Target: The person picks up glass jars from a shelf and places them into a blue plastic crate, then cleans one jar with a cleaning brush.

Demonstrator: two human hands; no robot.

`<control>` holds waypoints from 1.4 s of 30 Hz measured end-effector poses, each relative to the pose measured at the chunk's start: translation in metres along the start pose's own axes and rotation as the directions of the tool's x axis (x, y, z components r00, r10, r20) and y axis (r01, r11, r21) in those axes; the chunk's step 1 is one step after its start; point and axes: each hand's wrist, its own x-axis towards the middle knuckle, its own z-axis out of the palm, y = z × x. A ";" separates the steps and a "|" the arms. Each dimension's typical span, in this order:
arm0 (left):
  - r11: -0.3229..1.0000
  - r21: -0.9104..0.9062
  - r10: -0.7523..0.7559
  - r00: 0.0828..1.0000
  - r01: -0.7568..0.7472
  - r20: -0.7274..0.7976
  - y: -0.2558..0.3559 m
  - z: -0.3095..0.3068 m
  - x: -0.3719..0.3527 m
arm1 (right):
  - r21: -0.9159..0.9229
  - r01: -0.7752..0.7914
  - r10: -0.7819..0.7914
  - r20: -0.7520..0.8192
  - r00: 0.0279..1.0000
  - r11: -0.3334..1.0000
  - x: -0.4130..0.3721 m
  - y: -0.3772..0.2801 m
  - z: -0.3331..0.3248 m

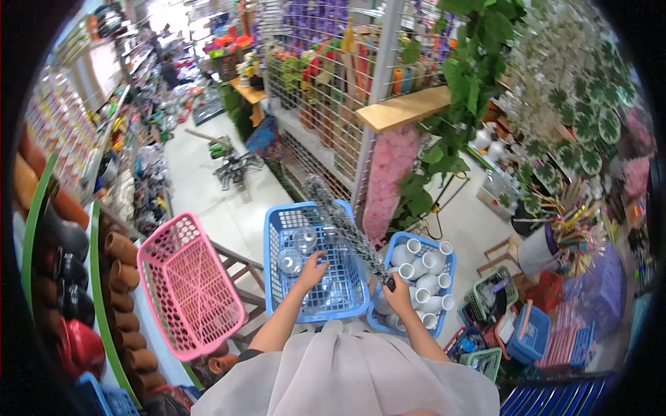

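My right hand (397,295) is closed round the dark handle of a grey fluffy duster (343,225), which slants up and left across the blue basket (270,305). Over that basket, my left hand (312,270) has its fingers apart and holds nothing. Clear glass vessels lie inside the basket; one round piece (291,261) is just left of my left hand, and another (304,239) sits above it. To the right, a second blue basket (451,277) is filled with several white vases (420,267).
An empty pink basket (191,284) stands at the left, beside shelves of terracotta pots (123,276). A wire grid (312,104) with a wooden ledge (404,109) rises ahead. Green vines hang at the right, above stacked baskets (527,333). Dark items lie on the floor.
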 end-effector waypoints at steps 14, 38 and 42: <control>0.529 0.799 0.169 0.958 -0.285 0.230 0.005 0.050 0.056 | 0.019 -0.281 0.275 -0.273 0.922 0.960 -0.089 0.002 -0.030; 0.418 -0.896 0.161 0.959 0.148 0.234 0.082 -0.084 0.025 | -0.150 -0.109 0.124 0.091 0.988 0.983 -0.048 -0.041 -0.024; 0.583 -0.812 0.098 0.993 0.000 0.071 0.115 -0.096 0.015 | -0.198 -0.037 0.047 0.044 0.998 0.980 -0.046 -0.046 -0.027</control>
